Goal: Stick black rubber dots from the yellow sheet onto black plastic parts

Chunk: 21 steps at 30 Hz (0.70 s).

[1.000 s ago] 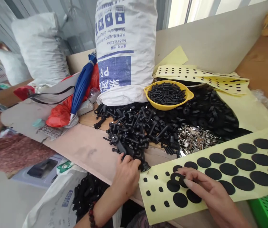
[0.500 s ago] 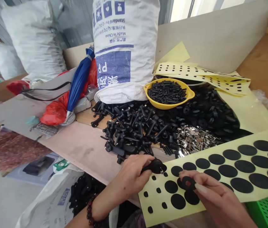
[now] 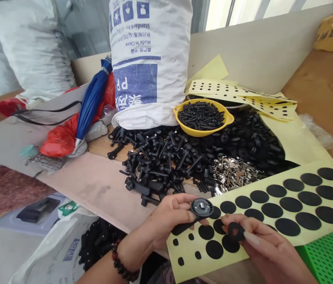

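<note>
My left hand (image 3: 166, 217) is wrapped round a black plastic handle with a round head (image 3: 201, 207). The head's greyish, hollow face is turned up, with a small shiny piece at its centre. Between the thumb and fingertips of my right hand (image 3: 265, 240) is a black disc with a hole in the middle (image 3: 236, 232); skin shows through the hole. Both hands are over a yellow sheet (image 3: 184, 272) bearing rows of black round stickers (image 3: 291, 204) and a few small black dots. The disc and the handle are apart.
Beyond my hands lie piled black plastic handles (image 3: 151, 161), small metal clips (image 3: 234, 173) and black discs (image 3: 255, 138). A yellow bowl (image 3: 204, 133) holds black screw-like pieces. A white sack (image 3: 151, 47), a blue umbrella (image 3: 92, 94) and a green basket (image 3: 328, 256) are around.
My left hand has turned the handle so its round head now shows its open face upward. The right hand keeps the disc in about the same place. The view has shifted slightly.
</note>
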Each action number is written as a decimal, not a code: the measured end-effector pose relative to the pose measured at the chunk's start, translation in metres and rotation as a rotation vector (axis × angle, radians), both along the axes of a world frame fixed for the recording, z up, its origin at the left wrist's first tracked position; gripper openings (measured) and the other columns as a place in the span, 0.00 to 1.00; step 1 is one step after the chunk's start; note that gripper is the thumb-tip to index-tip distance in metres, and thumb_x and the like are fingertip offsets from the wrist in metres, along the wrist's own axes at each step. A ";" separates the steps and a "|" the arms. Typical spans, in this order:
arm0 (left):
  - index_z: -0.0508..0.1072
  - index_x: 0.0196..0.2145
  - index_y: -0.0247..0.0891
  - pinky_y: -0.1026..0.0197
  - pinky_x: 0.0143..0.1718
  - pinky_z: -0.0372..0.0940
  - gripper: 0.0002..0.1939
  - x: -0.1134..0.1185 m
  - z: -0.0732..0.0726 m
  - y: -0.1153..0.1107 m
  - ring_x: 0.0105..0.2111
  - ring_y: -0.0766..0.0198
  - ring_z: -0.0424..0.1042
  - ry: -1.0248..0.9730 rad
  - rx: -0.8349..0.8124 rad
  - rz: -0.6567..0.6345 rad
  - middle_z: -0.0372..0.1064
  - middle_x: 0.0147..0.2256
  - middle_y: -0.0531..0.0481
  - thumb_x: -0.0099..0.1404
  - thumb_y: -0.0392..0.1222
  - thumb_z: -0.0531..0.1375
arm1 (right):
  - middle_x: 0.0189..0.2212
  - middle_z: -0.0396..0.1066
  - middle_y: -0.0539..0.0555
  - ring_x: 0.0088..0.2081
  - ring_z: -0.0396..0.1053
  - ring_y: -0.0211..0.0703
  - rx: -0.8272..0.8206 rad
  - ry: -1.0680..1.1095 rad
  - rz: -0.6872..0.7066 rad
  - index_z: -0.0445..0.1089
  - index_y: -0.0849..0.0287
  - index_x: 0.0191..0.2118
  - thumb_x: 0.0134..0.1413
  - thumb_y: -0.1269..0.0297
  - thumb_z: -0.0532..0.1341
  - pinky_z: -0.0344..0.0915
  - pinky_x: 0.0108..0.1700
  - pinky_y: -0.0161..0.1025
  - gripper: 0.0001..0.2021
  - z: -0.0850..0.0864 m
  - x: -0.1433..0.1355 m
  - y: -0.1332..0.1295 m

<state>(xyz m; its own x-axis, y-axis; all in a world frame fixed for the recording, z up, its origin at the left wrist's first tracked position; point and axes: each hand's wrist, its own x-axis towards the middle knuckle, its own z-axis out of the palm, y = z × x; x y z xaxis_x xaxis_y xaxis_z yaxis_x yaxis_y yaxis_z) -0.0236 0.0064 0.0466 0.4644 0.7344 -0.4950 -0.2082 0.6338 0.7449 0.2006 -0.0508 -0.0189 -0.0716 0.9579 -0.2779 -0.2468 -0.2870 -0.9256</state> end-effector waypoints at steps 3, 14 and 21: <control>0.72 0.37 0.33 0.67 0.24 0.65 0.20 0.005 -0.010 -0.013 0.23 0.66 0.72 -0.121 -0.074 -0.051 0.75 0.27 0.46 0.42 0.35 0.65 | 0.40 0.77 0.58 0.45 0.73 0.59 0.019 0.062 0.014 0.75 0.54 0.28 0.49 0.55 0.66 0.72 0.43 0.47 0.09 0.004 0.001 -0.003; 0.77 0.36 0.31 0.67 0.21 0.62 0.19 0.016 -0.028 -0.020 0.19 0.71 0.65 0.138 0.037 -0.136 0.72 0.26 0.49 0.45 0.39 0.62 | 0.38 0.76 0.57 0.40 0.72 0.54 -0.061 0.012 -0.002 0.68 0.56 0.22 0.45 0.54 0.68 0.69 0.42 0.45 0.13 0.012 -0.010 -0.006; 0.78 0.38 0.34 0.70 0.17 0.55 0.19 0.016 -0.036 -0.023 0.18 0.72 0.64 0.209 0.114 -0.219 0.70 0.28 0.49 0.47 0.39 0.58 | 0.36 0.74 0.59 0.41 0.70 0.55 -0.019 -0.122 -0.025 0.65 0.56 0.18 0.43 0.53 0.67 0.67 0.40 0.43 0.16 0.011 -0.019 -0.005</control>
